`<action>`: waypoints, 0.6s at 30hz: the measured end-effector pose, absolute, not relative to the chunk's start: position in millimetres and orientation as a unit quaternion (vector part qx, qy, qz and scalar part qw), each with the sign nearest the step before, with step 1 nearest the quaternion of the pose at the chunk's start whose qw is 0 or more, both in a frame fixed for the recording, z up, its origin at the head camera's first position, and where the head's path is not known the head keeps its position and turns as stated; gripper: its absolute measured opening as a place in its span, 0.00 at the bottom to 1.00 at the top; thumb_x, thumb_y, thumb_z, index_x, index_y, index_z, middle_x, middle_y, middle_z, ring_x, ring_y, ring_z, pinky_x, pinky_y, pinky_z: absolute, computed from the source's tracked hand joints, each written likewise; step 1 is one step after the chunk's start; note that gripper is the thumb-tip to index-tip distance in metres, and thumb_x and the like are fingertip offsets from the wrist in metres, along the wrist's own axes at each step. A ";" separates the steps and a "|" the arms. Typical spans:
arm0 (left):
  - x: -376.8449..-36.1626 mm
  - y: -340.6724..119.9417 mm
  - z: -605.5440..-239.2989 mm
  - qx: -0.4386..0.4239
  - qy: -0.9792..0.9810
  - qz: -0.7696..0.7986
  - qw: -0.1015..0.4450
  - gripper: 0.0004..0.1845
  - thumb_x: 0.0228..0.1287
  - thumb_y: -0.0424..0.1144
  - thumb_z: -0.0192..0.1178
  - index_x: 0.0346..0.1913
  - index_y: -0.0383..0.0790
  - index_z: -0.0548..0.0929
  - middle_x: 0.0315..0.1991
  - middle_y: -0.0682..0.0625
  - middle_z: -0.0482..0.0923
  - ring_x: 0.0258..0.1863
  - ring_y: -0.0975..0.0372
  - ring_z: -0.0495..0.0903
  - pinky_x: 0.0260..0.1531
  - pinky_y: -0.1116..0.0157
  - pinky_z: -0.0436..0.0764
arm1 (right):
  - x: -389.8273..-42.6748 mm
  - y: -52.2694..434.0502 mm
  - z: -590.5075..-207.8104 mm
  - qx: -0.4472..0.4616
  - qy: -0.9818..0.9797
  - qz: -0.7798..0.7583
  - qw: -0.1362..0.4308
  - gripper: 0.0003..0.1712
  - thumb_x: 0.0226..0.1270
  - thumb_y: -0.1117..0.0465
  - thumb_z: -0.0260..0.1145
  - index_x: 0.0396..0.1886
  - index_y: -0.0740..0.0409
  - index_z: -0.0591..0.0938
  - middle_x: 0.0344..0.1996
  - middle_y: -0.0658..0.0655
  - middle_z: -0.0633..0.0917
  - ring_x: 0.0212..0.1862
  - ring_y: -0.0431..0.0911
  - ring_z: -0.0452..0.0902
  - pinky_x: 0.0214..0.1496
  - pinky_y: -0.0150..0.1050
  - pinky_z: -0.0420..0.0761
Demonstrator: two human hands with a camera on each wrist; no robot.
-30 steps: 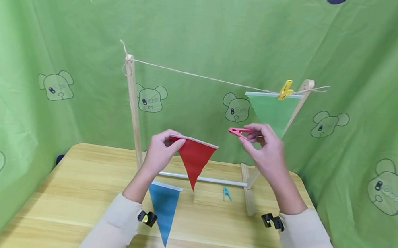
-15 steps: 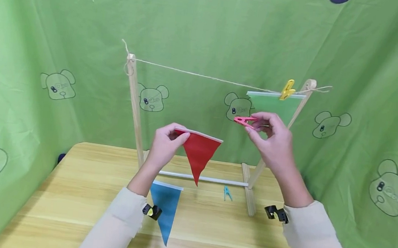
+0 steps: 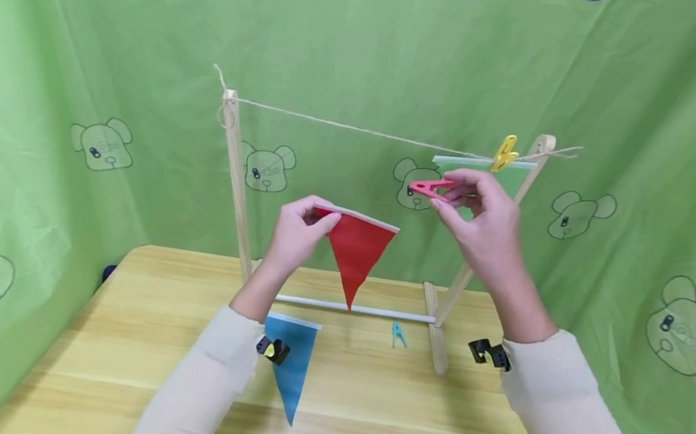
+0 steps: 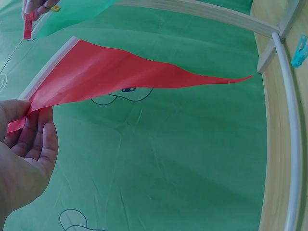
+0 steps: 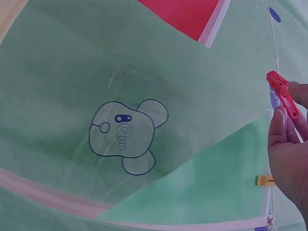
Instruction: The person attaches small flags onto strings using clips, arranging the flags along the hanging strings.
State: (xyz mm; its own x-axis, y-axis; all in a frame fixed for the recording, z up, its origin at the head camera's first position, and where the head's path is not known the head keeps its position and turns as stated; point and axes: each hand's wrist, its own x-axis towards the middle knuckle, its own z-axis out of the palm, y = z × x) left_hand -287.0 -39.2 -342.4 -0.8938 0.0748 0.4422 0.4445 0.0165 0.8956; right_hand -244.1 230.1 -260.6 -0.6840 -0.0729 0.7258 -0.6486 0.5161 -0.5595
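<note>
**Red flag and pink peg held up below the string**

Head view: the left hand pinches the red flag by its top corner, below the string. The right hand pinches a pink peg just under the string and hides most of the green flag.

Left wrist view: thumb and fingers clamp the flag's corner; the pink peg is cut off at the frame's edge.

Right wrist view: fingertips grip the peg; the hand is cropped.

Bright, even light, soft shadows under the arms at lower frame; wrist views slightly soft, edges curved.
</note>
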 end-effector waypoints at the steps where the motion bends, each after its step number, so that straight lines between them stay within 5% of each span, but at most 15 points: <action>1: -288.5 -38.7 -341.4 -0.187 -0.697 -0.678 0.138 0.07 0.68 0.33 0.68 0.44 0.33 0.87 0.39 0.41 0.86 0.34 0.59 0.82 0.36 0.69 0.85 | -244.2 229.9 -258.5 0.224 -0.805 0.438 0.330 0.22 0.62 0.73 0.74 0.56 0.69 0.80 0.47 0.58 0.83 0.44 0.39 0.79 0.50 0.24 0.81; 18: -296.4 -31.2 -321.5 -0.197 -0.664 -0.706 0.147 0.08 0.68 0.30 0.68 0.45 0.29 0.87 0.33 0.46 0.85 0.29 0.61 0.80 0.33 0.66 0.86 | -245.3 226.9 -222.5 0.239 -0.801 0.412 0.363 0.23 0.61 0.73 0.75 0.56 0.69 0.80 0.45 0.59 0.85 0.44 0.38 0.80 0.51 0.24 0.82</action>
State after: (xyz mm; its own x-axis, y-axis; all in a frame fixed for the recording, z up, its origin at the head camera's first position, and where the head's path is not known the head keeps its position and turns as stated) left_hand -296.4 -31.2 -321.5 -0.8792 0.0544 0.4733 0.4692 -0.0738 0.8800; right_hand -245.3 226.9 -222.5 -0.6219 -0.0827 0.7787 -0.6815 0.5469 -0.4862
